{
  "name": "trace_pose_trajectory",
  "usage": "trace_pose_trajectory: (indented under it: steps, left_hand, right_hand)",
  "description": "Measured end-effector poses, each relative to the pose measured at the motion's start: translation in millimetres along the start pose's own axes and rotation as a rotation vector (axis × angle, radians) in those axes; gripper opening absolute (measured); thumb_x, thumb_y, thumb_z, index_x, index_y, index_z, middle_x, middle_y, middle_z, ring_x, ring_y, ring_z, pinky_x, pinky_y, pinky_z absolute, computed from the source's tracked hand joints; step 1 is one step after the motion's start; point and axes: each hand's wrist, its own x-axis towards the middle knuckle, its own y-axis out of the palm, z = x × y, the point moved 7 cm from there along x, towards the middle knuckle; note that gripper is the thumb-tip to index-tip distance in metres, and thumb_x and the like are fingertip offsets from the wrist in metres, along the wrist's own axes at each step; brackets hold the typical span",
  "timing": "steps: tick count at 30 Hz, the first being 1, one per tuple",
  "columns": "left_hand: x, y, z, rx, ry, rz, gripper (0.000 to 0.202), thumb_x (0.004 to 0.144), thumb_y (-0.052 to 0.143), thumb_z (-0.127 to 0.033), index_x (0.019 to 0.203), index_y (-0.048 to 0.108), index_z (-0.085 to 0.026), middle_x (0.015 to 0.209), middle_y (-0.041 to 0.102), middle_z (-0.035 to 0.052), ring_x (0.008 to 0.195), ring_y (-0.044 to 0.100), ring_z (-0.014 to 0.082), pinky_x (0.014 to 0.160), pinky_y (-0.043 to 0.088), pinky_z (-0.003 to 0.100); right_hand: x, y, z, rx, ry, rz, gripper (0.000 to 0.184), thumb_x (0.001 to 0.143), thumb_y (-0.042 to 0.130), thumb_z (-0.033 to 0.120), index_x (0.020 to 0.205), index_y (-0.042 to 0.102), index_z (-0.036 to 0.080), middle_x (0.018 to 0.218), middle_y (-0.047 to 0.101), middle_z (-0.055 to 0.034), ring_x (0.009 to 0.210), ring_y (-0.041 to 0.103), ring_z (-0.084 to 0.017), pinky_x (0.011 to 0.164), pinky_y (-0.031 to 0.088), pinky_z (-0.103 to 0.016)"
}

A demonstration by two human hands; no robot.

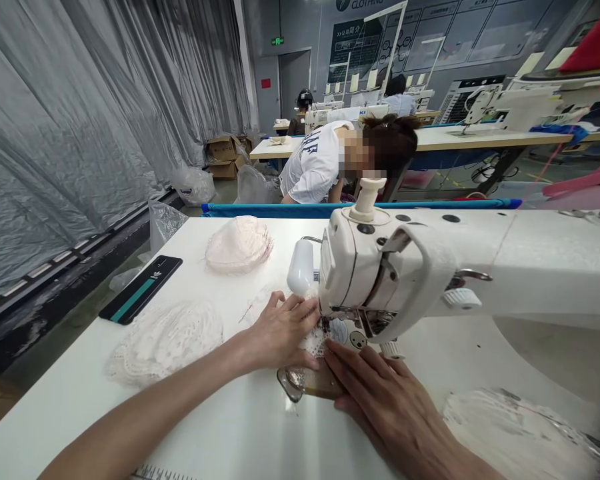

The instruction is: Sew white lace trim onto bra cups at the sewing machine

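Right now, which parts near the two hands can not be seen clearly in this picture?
1. Head view: the needle is hidden behind the sewing machine head.
2. The lace piece is mostly covered by the left hand and right hand.
3. The lace pile on the right is blurred and cut by the picture's lower edge.

Bare hands (330, 360), sleeveless forearms

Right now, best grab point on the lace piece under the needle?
Take the lace piece by its near free edge, from the operator's side. It lies flat under both hands, left hand and right hand, and the sewing machine head blocks the far side.
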Motion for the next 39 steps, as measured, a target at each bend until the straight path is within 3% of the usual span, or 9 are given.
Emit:
trace_pose_trajectory:
  steps: [6, 10, 13, 16, 23, 29, 39]
  left_hand:
    - [-3.8, 2.1, -2.0, -0.028, 0.020, -0.063, 0.046, 0.073, 0.066, -0.052, 0.100, 0.055, -0.016, 0.100, 0.061, 0.0077, 0.100, 0.049, 0.0264, 0.084, 0.029, 0.041]
    - [-18.3, 2.2, -15.0, -0.062, 0.071, -0.230, 0.035, 0.087, 0.055, -0.029, 0.118, 0.046, -0.015, 0.117, 0.056, 0.0100, 0.109, 0.049, 0.0216, 0.095, 0.025, 0.042]
    - [-26.9, 6.4, -23.6, -0.097, 0.141, -0.265, 0.019, 0.091, 0.044, -0.016, 0.109, 0.051, -0.018, 0.116, 0.057, 0.0064, 0.105, 0.053, 0.0158, 0.096, 0.026, 0.038]
    - [-29.2, 7.7, -24.6, -0.140, 0.151, -0.260, 0.014, 0.092, 0.043, -0.017, 0.098, 0.055, -0.018, 0.106, 0.061, 0.0026, 0.097, 0.056, 0.0134, 0.093, 0.028, 0.036]
    - [-31.5, 4.5, -28.1, -0.110, 0.142, -0.281, 0.019, 0.093, 0.038, -0.012, 0.102, 0.054, -0.017, 0.108, 0.062, 0.0034, 0.100, 0.055, 0.0132, 0.094, 0.024, 0.038]
    - [-34.2, 6.4, -29.4, -0.086, 0.142, -0.281, 0.020, 0.093, 0.038, -0.014, 0.107, 0.052, -0.016, 0.109, 0.061, 0.0042, 0.099, 0.055, 0.0141, 0.094, 0.023, 0.039]
    - [-29.2, 4.4, -28.5, -0.071, 0.140, -0.299, 0.018, 0.093, 0.039, -0.014, 0.101, 0.054, -0.016, 0.105, 0.062, 0.0019, 0.099, 0.055, 0.0130, 0.094, 0.022, 0.039]
  right_hand:
    - [-1.2, 3.7, -0.2, 0.006, -0.002, 0.017, 0.034, 0.095, 0.036, 0.027, 0.120, 0.056, 0.013, 0.118, 0.063, -0.0114, 0.079, 0.056, -0.020, 0.066, 0.041, -0.033]
    - [-0.4, 1.1, 0.3, 0.026, 0.015, 0.010, 0.031, 0.095, 0.036, 0.023, 0.117, 0.057, 0.014, 0.118, 0.062, -0.0100, 0.079, 0.056, -0.020, 0.066, 0.039, -0.033]
    - [0.3, -1.4, 0.9, 0.047, 0.023, 0.020, 0.030, 0.094, 0.037, 0.020, 0.117, 0.055, 0.014, 0.117, 0.062, -0.0112, 0.077, 0.056, -0.019, 0.064, 0.038, -0.033]
    - [0.2, -2.4, 1.0, 0.066, 0.034, 0.045, 0.028, 0.092, 0.040, 0.018, 0.115, 0.056, 0.017, 0.109, 0.063, -0.0097, 0.075, 0.056, -0.018, 0.063, 0.038, -0.032]
    - [0.1, -3.8, 1.7, 0.119, 0.051, 0.041, 0.028, 0.095, 0.036, 0.021, 0.112, 0.057, 0.018, 0.089, 0.063, -0.0072, 0.071, 0.054, -0.017, 0.065, 0.037, -0.032]
    - [-1.4, -2.0, 0.6, 0.085, 0.056, 0.030, 0.030, 0.096, 0.032, 0.025, 0.112, 0.057, 0.018, 0.086, 0.064, -0.0056, 0.068, 0.053, -0.017, 0.066, 0.034, -0.033]
    - [0.3, -2.2, -0.1, 0.054, 0.047, -0.008, 0.030, 0.097, 0.032, 0.029, 0.108, 0.058, 0.019, 0.082, 0.063, -0.0038, 0.069, 0.054, -0.017, 0.066, 0.033, -0.033]
